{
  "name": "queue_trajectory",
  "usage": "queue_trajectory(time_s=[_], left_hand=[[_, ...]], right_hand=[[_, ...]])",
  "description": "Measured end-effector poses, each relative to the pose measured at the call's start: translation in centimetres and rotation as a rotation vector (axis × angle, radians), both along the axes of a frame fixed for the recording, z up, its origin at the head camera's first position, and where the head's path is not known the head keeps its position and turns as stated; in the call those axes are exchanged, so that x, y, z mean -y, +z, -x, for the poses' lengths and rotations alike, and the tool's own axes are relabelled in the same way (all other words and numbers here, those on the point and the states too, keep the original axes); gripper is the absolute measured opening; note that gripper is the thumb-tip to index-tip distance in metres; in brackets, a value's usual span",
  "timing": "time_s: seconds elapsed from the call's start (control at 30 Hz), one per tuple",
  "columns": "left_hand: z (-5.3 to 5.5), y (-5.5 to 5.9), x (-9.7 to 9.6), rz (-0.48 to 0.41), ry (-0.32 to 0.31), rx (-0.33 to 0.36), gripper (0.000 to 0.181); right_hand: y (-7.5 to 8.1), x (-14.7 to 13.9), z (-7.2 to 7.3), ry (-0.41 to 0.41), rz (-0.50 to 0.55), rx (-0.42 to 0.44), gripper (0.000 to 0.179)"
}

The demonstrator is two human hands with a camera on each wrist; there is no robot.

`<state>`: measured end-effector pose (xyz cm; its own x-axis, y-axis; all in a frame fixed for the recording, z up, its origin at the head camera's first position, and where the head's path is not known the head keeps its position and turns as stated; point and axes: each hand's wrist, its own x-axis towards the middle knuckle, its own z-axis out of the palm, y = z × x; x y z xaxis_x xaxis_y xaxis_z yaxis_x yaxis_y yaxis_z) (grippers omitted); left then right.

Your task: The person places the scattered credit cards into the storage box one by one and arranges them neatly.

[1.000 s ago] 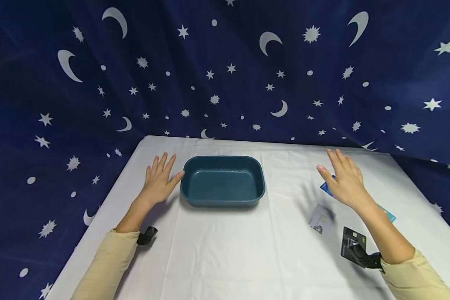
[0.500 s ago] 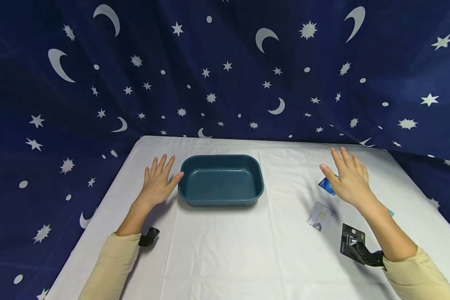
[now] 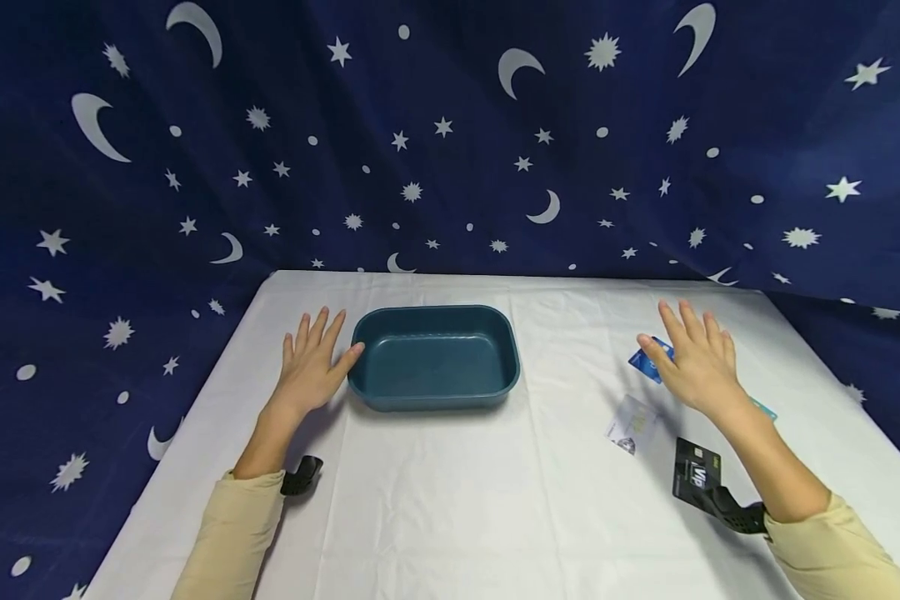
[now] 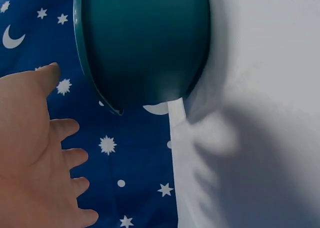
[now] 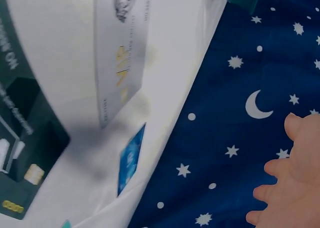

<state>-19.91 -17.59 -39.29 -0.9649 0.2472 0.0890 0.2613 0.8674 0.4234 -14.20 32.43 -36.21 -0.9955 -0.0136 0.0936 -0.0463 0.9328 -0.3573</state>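
Note:
My left hand [image 3: 311,367] hovers beside the left end of a dark teal plastic basin [image 3: 435,368], fingers spread. Its thumb overlaps the rim in the head view, while the left wrist view shows hand and basin [image 4: 145,43] apart. Over the right side of the table my right hand [image 3: 696,362] is held in the air, fingers spread, holding nothing. Around and under it lie a blue card [image 3: 647,363], a silver-grey card [image 3: 632,423], a black card [image 3: 690,467] marked VIP and a turquoise card [image 3: 763,408], mostly hidden by the forearm.
A white cloth covers the table [image 3: 427,508]. Behind and at the sides hangs a dark blue curtain [image 3: 450,175] with moons and stars. Each wrist wears a black strap mount, the right one [image 3: 735,510] overlapping the black card in the head view.
The head view has shifted slightly, so basin, cards and curtain sit further left. Relative to the cards, my right hand is a little further right, uncovering more of the blue card. Both hands stay spread.

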Motion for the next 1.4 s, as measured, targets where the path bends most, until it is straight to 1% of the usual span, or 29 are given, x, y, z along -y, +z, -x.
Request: queue_trajectory(time_s=[0.1,0.2,0.33,0.43,0.53,0.63,0.7,0.8,1.03,1.13,1.2,1.27,1.4], left_hand=[[0.1,-0.2,-0.1,-0.016,-0.004,-0.006,0.074],[0.3,-0.3,-0.2,-0.025,-0.003,-0.002,0.075],[0.6,-0.6,-0.2,-0.013,-0.006,0.022,0.076],[0.9,-0.8,-0.1,-0.001,-0.03,0.027,0.077],[1.1,-0.9,0.2,-0.011,-0.056,0.01,0.075],[1.4,-0.8,0.4,-0.031,-0.082,-0.003,0.073],[1.6,-0.8,0.4,-0.039,-0.089,0.007,0.073],[1.8,-0.8,0.4,-0.041,-0.093,0.014,0.073],[1.7,-1.2,0.4,-0.039,-0.072,0.024,0.071],[1.6,-1.4,0.3,-0.023,-0.064,0.033,0.071],[1.5,-1.6,0.3,-0.016,-0.057,0.035,0.07],[1.5,-1.7,0.1,-0.017,-0.055,0.035,0.07],[1.4,-2.3,-0.2,-0.024,-0.056,0.045,0.07]], right_hand=[[-0.4,-0.1,0.0,0.002,0.005,0.008,0.072],[-1.0,-0.2,0.1,0.01,0.014,0.045,0.074],[-2.4,-0.4,0.2,0.031,-0.028,0.096,0.083],[-3.5,-0.6,0.0,0.031,-0.071,0.115,0.089],[-4.4,-0.5,-0.5,-0.013,-0.058,0.149,0.088],[-5.0,-0.4,-1.1,-0.063,-0.014,0.219,0.081],[-5.1,-0.4,-1.3,-0.083,0.018,0.275,0.078],[-5.1,-0.3,-1.4,-0.062,0.046,0.343,0.078],[-4.9,0.1,-0.7,0.016,0.073,0.415,0.084],[-4.7,0.2,-0.6,0.037,0.067,0.455,0.083],[-4.6,0.3,-0.7,0.042,0.06,0.469,0.081],[-4.6,0.5,-1.1,0.044,0.045,0.462,0.081],[-4.8,0.9,-2.2,0.041,-0.009,0.456,0.09]])
